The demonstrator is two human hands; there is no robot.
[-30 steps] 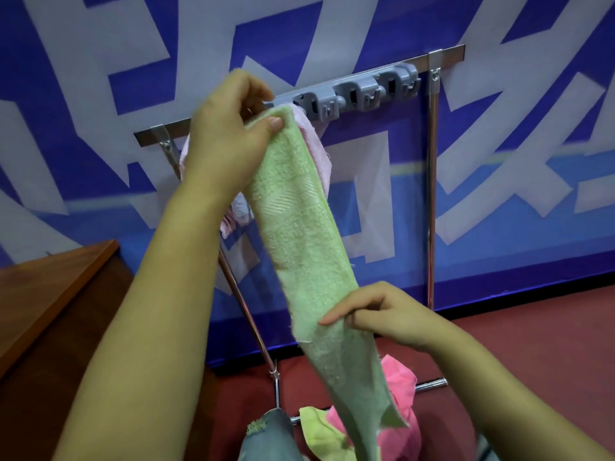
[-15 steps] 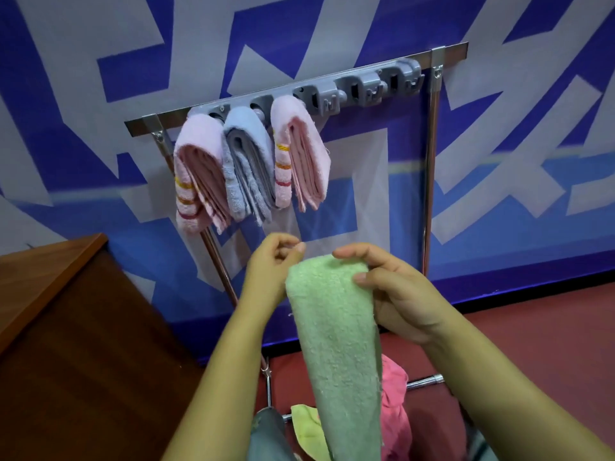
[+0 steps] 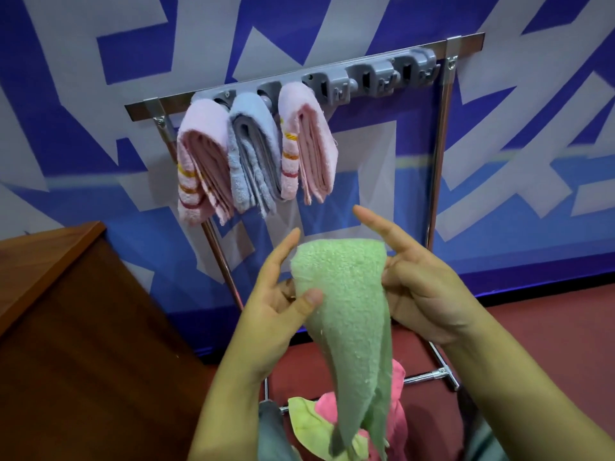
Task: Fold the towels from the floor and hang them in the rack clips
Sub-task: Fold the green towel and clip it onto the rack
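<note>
A folded green towel [image 3: 346,304] hangs doubled over between my hands, below the rack. My left hand [image 3: 276,304] grips its left edge with the thumb pressed on the front. My right hand [image 3: 422,287] holds its right edge, index finger pointing up. On the metal rack [image 3: 439,168], a grey clip strip [image 3: 376,78] holds three folded towels at its left end: a pink striped towel [image 3: 199,168], a blue towel [image 3: 253,161] and another pink striped towel [image 3: 306,144]. The three clips to the right hold nothing.
On the red floor under the rack lies a pile of towels: a pink one [image 3: 396,414], a yellow-green one [image 3: 309,424] and a grey one [image 3: 273,430]. A brown wooden cabinet [image 3: 66,321] stands at the left. A blue and white wall is behind.
The green towel went from stretched out long near the clips to folded in half, lowered below the rack. Both hands now hold its sides at the fold.
</note>
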